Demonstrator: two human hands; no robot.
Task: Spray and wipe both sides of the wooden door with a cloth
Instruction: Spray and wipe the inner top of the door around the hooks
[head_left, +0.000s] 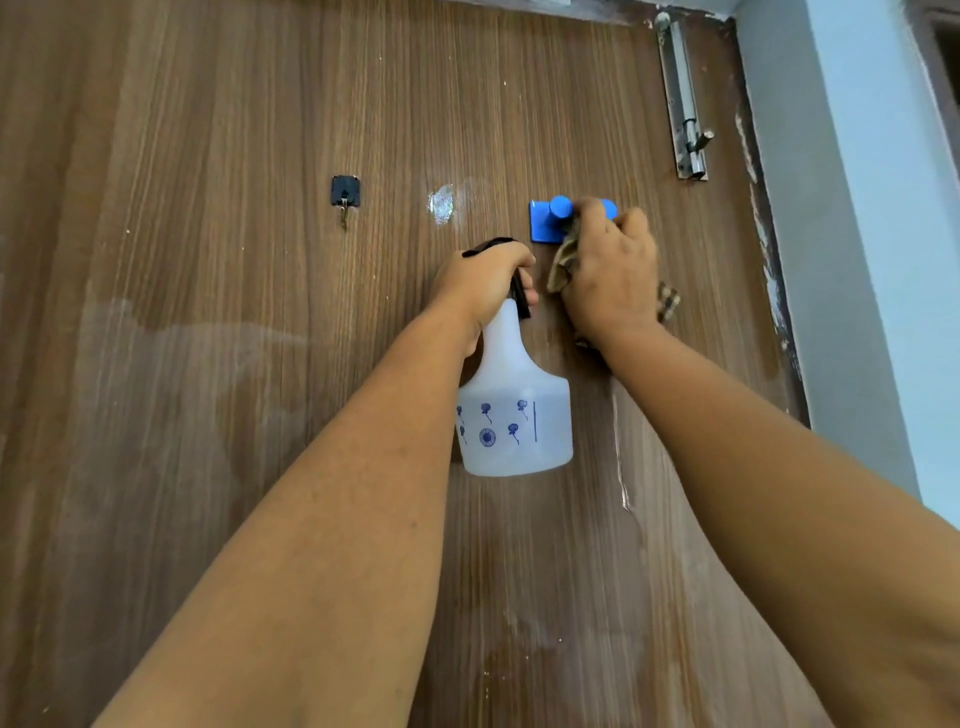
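Left hand (485, 283) grips the sprayer (514, 405); right hand (610, 273), nearer, presses the cloth (563, 262) against the door (208, 312), hook (545, 221) at 11 o'clock.

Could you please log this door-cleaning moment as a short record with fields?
left hand: grips the spray bottle by its black trigger head
right hand: presses a brown cloth on the door
wiping spot: at the blue hook
other fittings: black hook, metal bolt
door surface: wet foam patch, damp streaks lower down
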